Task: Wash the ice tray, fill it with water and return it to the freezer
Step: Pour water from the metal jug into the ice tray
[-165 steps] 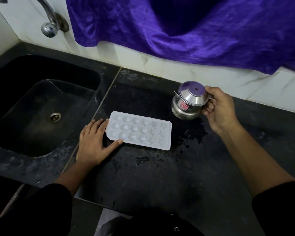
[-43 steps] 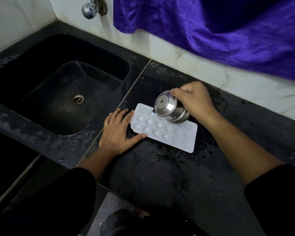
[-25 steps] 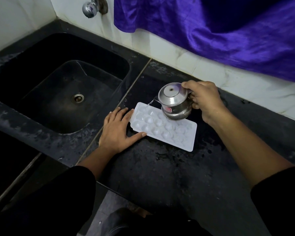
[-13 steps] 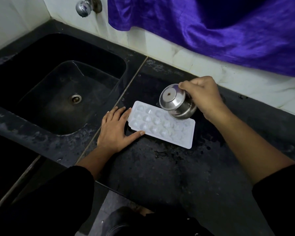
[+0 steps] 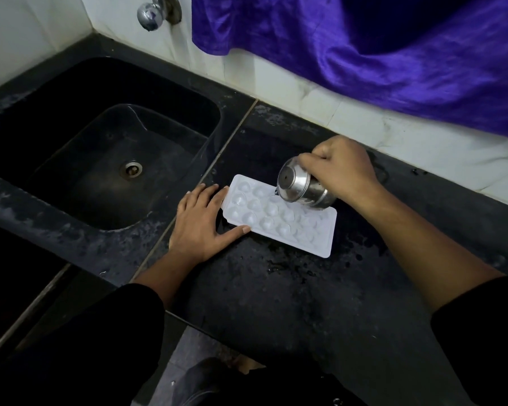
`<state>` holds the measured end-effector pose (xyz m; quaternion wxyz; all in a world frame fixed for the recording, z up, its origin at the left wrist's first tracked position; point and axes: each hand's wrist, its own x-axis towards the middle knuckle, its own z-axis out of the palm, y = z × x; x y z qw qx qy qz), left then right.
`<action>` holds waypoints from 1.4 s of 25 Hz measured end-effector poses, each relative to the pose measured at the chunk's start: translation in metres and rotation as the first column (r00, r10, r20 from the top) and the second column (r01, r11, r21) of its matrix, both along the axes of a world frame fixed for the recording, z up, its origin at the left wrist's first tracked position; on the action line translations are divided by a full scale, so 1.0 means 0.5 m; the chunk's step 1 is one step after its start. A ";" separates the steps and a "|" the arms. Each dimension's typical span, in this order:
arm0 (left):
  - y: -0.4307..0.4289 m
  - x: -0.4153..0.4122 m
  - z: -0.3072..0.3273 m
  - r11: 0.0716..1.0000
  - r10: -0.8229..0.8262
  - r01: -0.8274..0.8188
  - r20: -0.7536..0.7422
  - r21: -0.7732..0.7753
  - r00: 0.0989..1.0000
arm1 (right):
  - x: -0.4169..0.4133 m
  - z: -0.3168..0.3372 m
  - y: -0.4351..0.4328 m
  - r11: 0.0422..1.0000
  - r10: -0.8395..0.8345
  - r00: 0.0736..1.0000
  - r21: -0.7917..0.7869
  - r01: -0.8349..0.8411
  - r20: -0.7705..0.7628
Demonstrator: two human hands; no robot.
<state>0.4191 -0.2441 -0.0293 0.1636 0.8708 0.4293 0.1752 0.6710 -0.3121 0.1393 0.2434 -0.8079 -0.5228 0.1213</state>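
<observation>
On the counter beside the sink lies the tray. Left hand, fingers straight, steadies its end; right hand grips the tipped pot. Tipping further risks overflow onto wet stone.

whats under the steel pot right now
The white ice tray, lying flat on the black counter. The steel pot, tipped in the right hand, covers some of the tray's far cups, so their water level cannot be seen.

Your single head-worn camera looks forward and steeply down at close range; ice tray near centre, sink at 10 o'clock.
</observation>
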 end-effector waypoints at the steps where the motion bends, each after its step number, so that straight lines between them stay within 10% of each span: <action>1: 0.001 0.000 0.000 1.000 0.000 0.000 -0.004 0.000 1.000 | 0.012 -0.005 -0.008 0.999 -0.034 0.992 0.034 0.038 -0.124; 5: 0.002 0.000 0.000 1.000 -0.003 0.003 -0.010 -0.006 1.000 | 0.040 -0.019 -0.051 0.957 -0.144 0.812 0.131 0.261 -0.565; 11: 0.002 0.001 0.000 1.000 -0.005 0.005 -0.019 -0.018 1.000 | 0.070 -0.023 -0.107 0.882 -0.128 0.562 0.166 0.442 -0.817; 19: 0.002 0.000 -0.001 1.000 -0.005 0.005 -0.015 0.000 1.000 | 0.061 -0.013 -0.076 0.970 -0.170 0.944 0.119 0.211 -0.284; 27: 0.002 0.000 -0.004 1.000 -0.006 0.006 -0.013 0.004 1.000 | 0.001 0.008 -0.029 0.999 -0.039 0.984 -0.027 0.044 0.172; 31: 0.001 0.000 -0.002 1.000 -0.004 0.004 -0.019 0.002 1.000 | 0.018 0.018 -0.029 0.998 -0.065 0.989 0.004 0.065 0.135; 35: 0.001 0.000 0.000 1.000 -0.003 0.003 -0.019 0.000 1.000 | 0.066 0.001 -0.057 0.976 -0.163 0.939 0.091 0.199 -0.303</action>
